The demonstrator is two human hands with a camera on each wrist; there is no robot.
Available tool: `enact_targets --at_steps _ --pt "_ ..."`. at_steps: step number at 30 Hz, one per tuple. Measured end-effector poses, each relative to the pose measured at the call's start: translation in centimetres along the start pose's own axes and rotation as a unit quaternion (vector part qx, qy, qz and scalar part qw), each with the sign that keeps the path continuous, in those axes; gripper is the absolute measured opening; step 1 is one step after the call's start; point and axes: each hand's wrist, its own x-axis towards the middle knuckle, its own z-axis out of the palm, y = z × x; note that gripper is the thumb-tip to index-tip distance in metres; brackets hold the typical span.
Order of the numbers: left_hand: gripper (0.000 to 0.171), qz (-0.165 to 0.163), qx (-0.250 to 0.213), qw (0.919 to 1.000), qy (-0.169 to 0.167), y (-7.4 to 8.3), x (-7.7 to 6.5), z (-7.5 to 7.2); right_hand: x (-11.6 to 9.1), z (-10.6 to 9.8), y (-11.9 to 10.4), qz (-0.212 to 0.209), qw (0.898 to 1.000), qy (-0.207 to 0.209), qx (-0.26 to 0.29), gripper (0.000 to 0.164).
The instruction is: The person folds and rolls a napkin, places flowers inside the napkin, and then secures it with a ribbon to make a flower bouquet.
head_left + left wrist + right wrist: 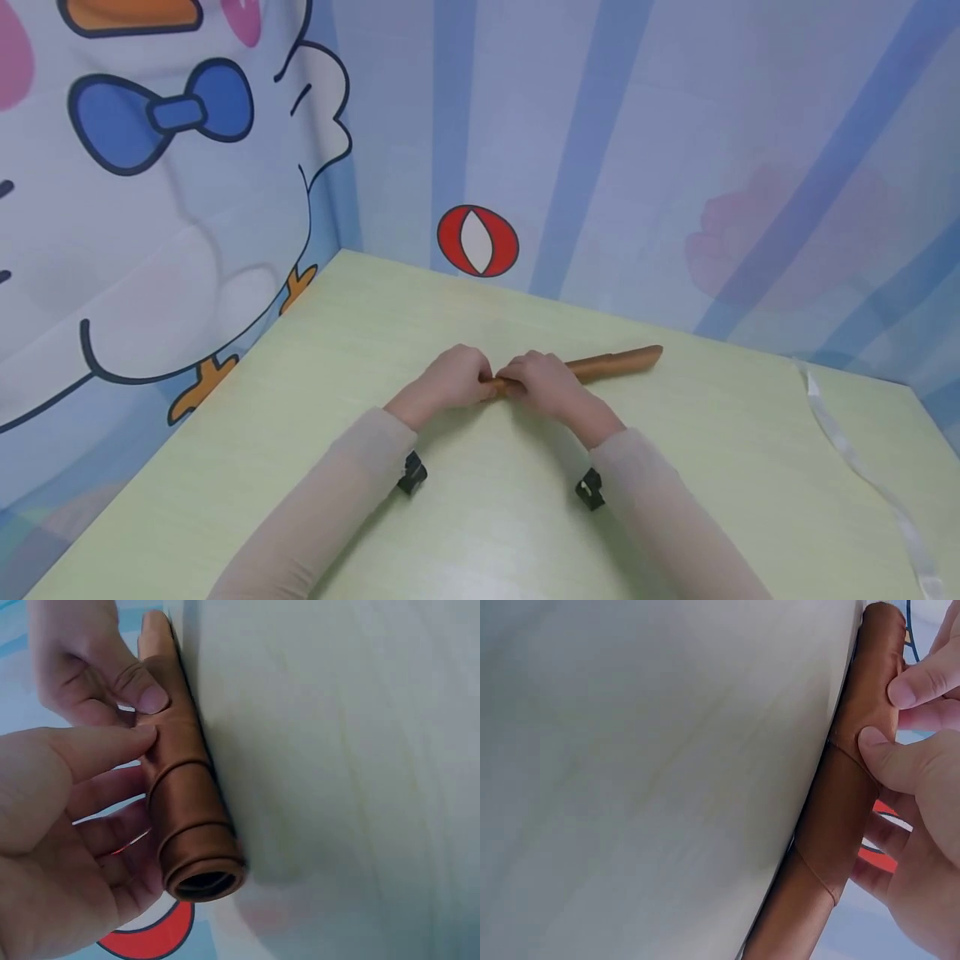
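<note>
A long, thin roll of smooth brown sheet-like material (615, 363) lies across the far half of the table, its tapered end to the right. My left hand (452, 375) pinches it near its left end, thumb on the near side. Close beside it, my right hand (551, 385) holds the roll between thumb and fingers. Slanting wrap edges and a hollow end show on the brown roll (191, 799) in the left wrist view. In the right wrist view, both thumbs press the roll (840, 795) a short way apart. Some fingertips behind it are hidden.
A white ribbon (843, 450) runs along the right side of the pale green table (480, 517). Printed cloth walls (510, 125) with a cartoon figure and blue stripes stand at the left and back edges. Dark wrist devices (412, 473) sit under both sleeves.
</note>
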Motion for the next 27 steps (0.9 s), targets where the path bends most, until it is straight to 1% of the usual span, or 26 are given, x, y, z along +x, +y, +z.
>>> enact_targets --at_steps 3,7,9,12,16,20,23,27 --pt "0.025 -0.003 0.0 0.9998 -0.018 0.6 -0.4 0.0 -0.6 0.1 0.1 -0.018 1.0 -0.006 0.005 0.018" --pt "0.025 -0.007 -0.01 0.9996 -0.025 1.3 -1.2 0.3 -1.7 0.3 0.1 -0.048 0.999 0.003 0.007 0.019" --pt "0.023 -0.006 -0.025 0.9993 -0.026 1.5 -1.5 0.6 -2.4 0.3 0.0 -0.053 0.998 0.003 0.017 0.019" --pt "0.018 -0.008 -0.054 0.998 -0.033 1.8 -2.3 1.0 -3.3 0.2 -0.4 -0.051 0.998 -0.003 0.046 0.021" --pt "0.02 -0.01 -0.095 0.9942 -0.049 2.3 -3.3 1.5 -4.5 0.0 -1.0 -0.054 0.996 -0.009 0.072 0.022" --pt "0.022 -0.007 -0.118 0.9914 -0.056 2.9 -4.3 2.0 -5.6 -0.2 -1.6 -0.067 0.996 0.003 0.065 0.021" --pt "0.021 -0.008 -0.126 0.9905 -0.055 3.4 -4.9 2.4 -6.3 -0.4 -1.9 -0.069 0.996 0.014 0.056 0.022" --pt "0.02 -0.017 -0.139 0.9885 -0.056 3.9 -5.6 3.0 -7.3 -0.8 -2.2 -0.064 0.996 0.028 0.054 0.022"
